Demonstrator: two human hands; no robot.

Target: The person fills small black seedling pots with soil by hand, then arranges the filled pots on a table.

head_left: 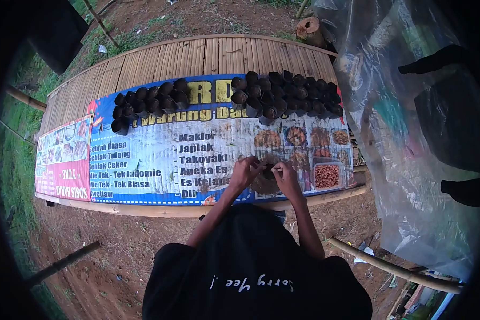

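Observation:
My left hand (244, 172) and my right hand (287, 180) meet over the front right part of a printed banner. Fingers of both hands are closed in a pinch on the rim of a small black planting bag (269, 172) between them. Its lower part is hard to make out. Just in front of the bag, dark soil (265, 186) lies on the banner. Farther back, a group of filled black planting bags (288, 96) stands upright at the right. Another group of black bags (150, 100) stands at the left.
The banner (138, 160) covers much of a bamboo-slat table (170, 58). Clear plastic sheeting (378, 160) hangs along the right side. Bamboo poles (394, 266) and a cut log (309, 31) are around the table, over bare earth and grass.

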